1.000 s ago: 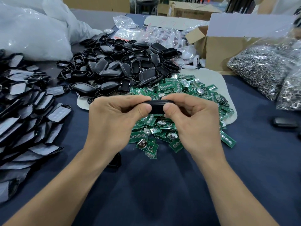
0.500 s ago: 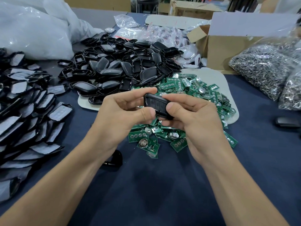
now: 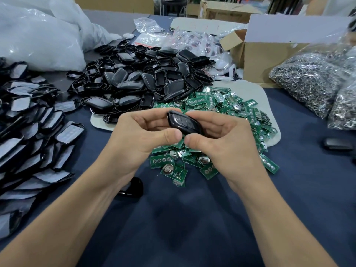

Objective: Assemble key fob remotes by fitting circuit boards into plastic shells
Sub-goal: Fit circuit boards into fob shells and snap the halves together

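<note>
A cardboard box stands beyond the right hand, bags of metal rings right of it; white plastic bags lie beyond the left hand.

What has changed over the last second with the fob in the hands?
The key fob was turned: a second ago only its edge faced the camera, now its button face shows, tipped up toward it. Nothing was taken up or let go. The left hand and right hand still grip it; the circuit boards and black shells lie as before.
</note>
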Tool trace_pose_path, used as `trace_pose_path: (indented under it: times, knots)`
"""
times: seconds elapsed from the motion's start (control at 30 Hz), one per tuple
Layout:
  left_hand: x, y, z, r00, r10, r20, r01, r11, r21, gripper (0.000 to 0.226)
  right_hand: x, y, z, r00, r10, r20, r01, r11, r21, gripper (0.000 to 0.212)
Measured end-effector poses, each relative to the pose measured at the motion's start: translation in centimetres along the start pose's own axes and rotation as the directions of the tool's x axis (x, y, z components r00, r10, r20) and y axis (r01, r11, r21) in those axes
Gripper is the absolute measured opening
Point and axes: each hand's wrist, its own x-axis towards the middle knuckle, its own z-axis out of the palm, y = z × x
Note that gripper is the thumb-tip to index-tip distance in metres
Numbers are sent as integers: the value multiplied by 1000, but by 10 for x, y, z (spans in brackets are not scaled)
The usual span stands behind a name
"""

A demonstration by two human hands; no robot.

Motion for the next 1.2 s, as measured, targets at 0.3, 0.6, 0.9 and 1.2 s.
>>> trace_pose_path:
  times: [0.3, 0.6, 0.9, 1.2]
  knots:
    - [0, 0, 4, 997, 78, 15, -80, 991, 108, 36, 1, 4, -5, 989, 144, 34, -148, 982, 121, 42]
    - [-3, -1, 5, 999, 28, -32, -25, 996, 89, 37, 0, 1, -5, 994, 100, -32, -104, 981, -162, 47]
    - [-3, 0, 8, 976, -171, -132, 165, 985, -53, 22, -11, -4, 12, 975, -160, -153, 44, 817, -575, 49]
    - [-3, 2, 8, 975, -177, -131, 167, 982, -87, 22, -11, -4, 13, 972, -179, -151, 64, 822, -566, 48]
